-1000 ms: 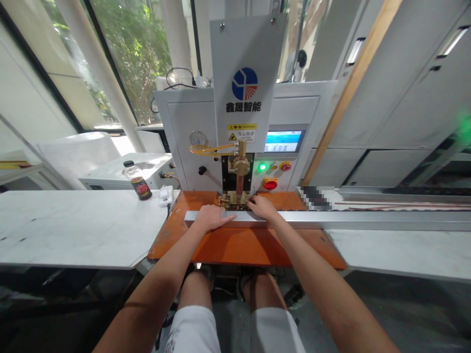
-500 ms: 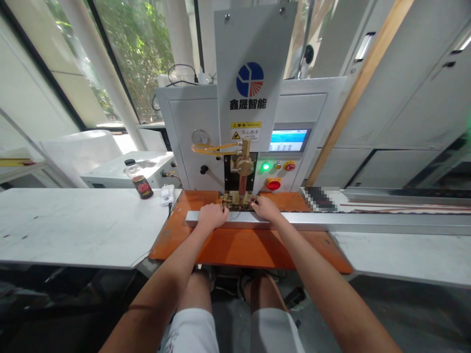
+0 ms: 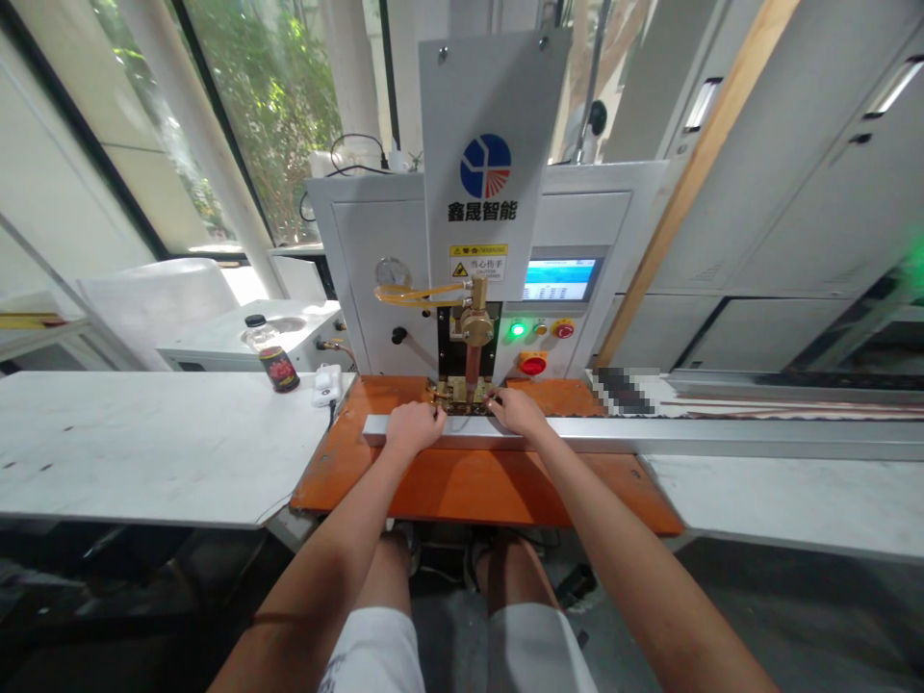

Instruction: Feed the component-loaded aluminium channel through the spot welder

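while both forearms reached forward over white shorts (image 3: 375, 650): the person's hands met low at the front of the machine (image 3: 375, 332), with the work closely bracketed between them.
orange board (image 3: 469, 486): it jutted toward the person's knees, beneath the wrists and the rail.
metal rail (image 3: 693, 433): silver and straight, it crossed the board sideways, its long axis running left to right, square to the reach; its left end stopped just past the left hand (image 3: 415, 426), and the rest stretched far off to the right.
left-hand fingers: they were bent inward at the rail's far edge; from where i stood i could not tell whether they pinched anything.
right hand (image 3: 521, 412): it had its wrist over the rail and its fingertips drawn close together at the right side of the brass fixture (image 3: 454, 390); anything held there was too small to make out.
brass fixture: it sat just beyond the rail, between the two sets of fingertips.
copper rod (image 3: 473, 361): it stood upright over the fixture, its lower tip between the hands, seemingly a touch nearer the right fingertips.
bottle (image 3: 280, 369): it stood off to the left, well apart from the fingers.
green light (image 3: 518, 330): it glowed below the lit screen (image 3: 555, 279).
window (image 3: 267, 96): leaves showed through it, behind everything.
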{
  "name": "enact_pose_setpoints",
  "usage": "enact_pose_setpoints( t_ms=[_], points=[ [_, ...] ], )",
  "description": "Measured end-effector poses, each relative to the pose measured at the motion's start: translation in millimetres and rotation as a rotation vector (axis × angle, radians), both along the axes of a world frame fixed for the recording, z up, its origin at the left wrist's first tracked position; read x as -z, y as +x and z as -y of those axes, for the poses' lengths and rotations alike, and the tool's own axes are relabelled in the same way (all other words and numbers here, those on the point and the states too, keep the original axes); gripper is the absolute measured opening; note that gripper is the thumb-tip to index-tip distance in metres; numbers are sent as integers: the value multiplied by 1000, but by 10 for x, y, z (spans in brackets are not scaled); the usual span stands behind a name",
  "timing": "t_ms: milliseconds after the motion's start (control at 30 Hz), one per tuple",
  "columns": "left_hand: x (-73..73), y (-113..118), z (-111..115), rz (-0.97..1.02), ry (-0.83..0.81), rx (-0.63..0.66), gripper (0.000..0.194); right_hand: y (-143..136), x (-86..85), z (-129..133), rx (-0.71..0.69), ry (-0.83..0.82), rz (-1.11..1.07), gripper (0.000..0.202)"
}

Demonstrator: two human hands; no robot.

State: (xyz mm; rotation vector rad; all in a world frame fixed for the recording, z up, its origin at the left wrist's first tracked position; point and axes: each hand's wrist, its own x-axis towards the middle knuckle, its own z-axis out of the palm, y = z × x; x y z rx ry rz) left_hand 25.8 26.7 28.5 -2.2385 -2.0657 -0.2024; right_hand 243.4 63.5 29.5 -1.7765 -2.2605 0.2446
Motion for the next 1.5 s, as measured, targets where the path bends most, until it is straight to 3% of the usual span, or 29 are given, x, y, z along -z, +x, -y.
enact_pose_setpoints(
  t_ms=[700,1300,1500],
  points=[
    [-25,20,31,-1,9,-45,60,-15,-89,90,18,-5,47,41],
    [14,4,13,-5,21,-34,59,-3,-36,64,2,32,13,40],
    [-7,-30,17,-20,5,26,62,-19,-21,37,33,16,-4,43]
  ],
)
